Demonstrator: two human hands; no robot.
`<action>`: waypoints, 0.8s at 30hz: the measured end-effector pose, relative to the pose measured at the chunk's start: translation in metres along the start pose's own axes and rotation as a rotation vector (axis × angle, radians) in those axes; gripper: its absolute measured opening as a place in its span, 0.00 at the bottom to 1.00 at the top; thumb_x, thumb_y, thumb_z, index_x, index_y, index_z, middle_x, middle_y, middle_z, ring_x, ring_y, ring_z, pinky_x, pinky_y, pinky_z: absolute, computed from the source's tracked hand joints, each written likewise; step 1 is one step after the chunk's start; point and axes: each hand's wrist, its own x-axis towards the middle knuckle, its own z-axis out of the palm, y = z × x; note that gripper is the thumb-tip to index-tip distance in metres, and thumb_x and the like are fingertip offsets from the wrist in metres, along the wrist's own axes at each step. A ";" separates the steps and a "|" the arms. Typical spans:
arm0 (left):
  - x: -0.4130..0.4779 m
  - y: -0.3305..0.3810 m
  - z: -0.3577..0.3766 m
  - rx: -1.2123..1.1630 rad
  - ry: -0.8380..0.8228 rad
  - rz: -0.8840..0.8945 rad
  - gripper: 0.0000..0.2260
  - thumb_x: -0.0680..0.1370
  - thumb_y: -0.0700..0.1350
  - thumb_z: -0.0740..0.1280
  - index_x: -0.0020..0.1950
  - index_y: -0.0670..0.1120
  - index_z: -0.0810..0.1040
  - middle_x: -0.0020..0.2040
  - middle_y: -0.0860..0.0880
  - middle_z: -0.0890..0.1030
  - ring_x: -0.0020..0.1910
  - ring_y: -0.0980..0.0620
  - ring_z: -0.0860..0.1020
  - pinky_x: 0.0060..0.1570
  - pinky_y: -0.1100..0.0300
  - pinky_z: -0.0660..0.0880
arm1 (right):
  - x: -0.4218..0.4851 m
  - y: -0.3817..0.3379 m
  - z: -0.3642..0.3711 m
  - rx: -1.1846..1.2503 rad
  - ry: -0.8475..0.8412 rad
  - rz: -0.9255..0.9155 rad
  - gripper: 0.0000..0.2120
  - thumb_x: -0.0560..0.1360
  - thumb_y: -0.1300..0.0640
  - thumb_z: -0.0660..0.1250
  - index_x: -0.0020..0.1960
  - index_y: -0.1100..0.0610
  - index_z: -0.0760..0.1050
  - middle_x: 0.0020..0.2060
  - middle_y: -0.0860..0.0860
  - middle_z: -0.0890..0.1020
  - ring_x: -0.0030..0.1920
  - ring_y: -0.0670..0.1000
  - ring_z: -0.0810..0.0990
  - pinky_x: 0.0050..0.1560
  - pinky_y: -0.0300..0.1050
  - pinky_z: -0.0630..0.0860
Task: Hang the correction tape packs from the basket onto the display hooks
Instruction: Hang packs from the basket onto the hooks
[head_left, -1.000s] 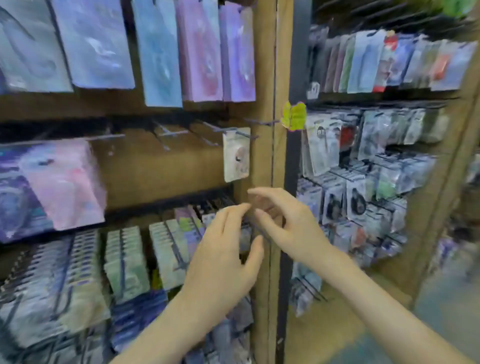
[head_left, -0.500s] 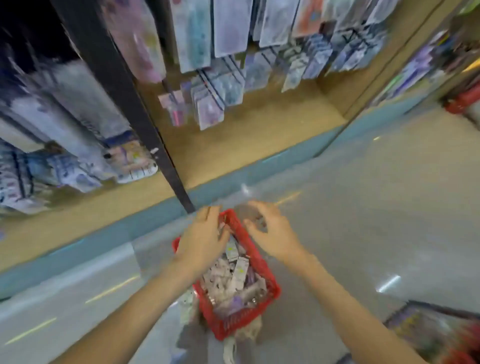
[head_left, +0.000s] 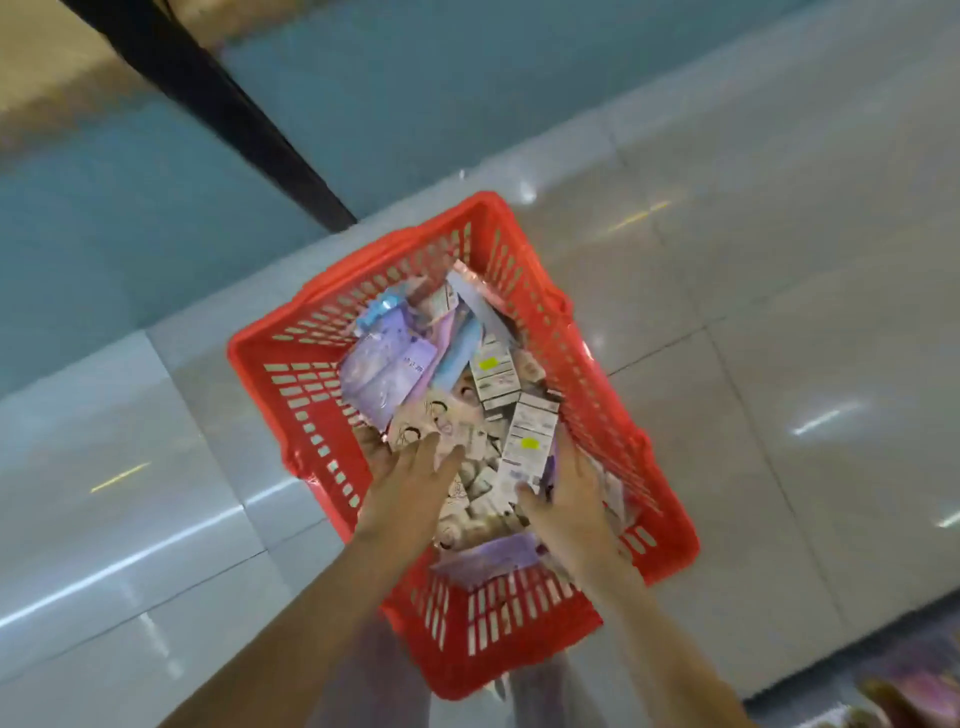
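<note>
Both your hands have dropped from the rim into the red basket (head_left: 597, 374). Your left hand (head_left: 410, 483) lies spread flat on the correction tape packs (head_left: 483, 467); your right hand (head_left: 571, 506), loosely open, touches packs beside it.

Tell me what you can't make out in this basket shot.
Head view, the only one:
- Left hand and right hand: fingertips buried among the packs, so any grip is hidden.
- Print on the white boxes: too small and blurred to read.
- Bottom of the red basket: covered by the pile.
- Display hooks: out of frame; only the black upright shows.
- Purple things at the lower right corner: cut off, blurred.
</note>
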 end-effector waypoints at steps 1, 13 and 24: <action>0.014 -0.008 0.016 0.066 -0.004 -0.022 0.37 0.68 0.38 0.75 0.75 0.47 0.66 0.71 0.38 0.68 0.68 0.38 0.71 0.61 0.41 0.73 | 0.015 0.000 0.017 -0.025 -0.013 -0.054 0.36 0.75 0.53 0.68 0.78 0.56 0.54 0.73 0.54 0.65 0.74 0.57 0.61 0.72 0.52 0.60; 0.054 -0.037 0.119 0.202 0.313 0.099 0.28 0.70 0.44 0.59 0.70 0.39 0.69 0.62 0.41 0.78 0.64 0.42 0.70 0.64 0.43 0.68 | 0.104 -0.034 0.111 -0.301 0.082 -0.122 0.30 0.80 0.48 0.57 0.78 0.57 0.52 0.73 0.53 0.63 0.68 0.55 0.61 0.63 0.51 0.58; 0.060 -0.029 0.085 0.145 0.239 0.082 0.14 0.68 0.38 0.69 0.54 0.44 0.79 0.50 0.41 0.78 0.52 0.39 0.79 0.50 0.43 0.78 | 0.114 -0.006 0.068 -0.258 -0.100 -0.176 0.27 0.77 0.51 0.67 0.73 0.56 0.65 0.68 0.54 0.69 0.67 0.55 0.60 0.67 0.45 0.59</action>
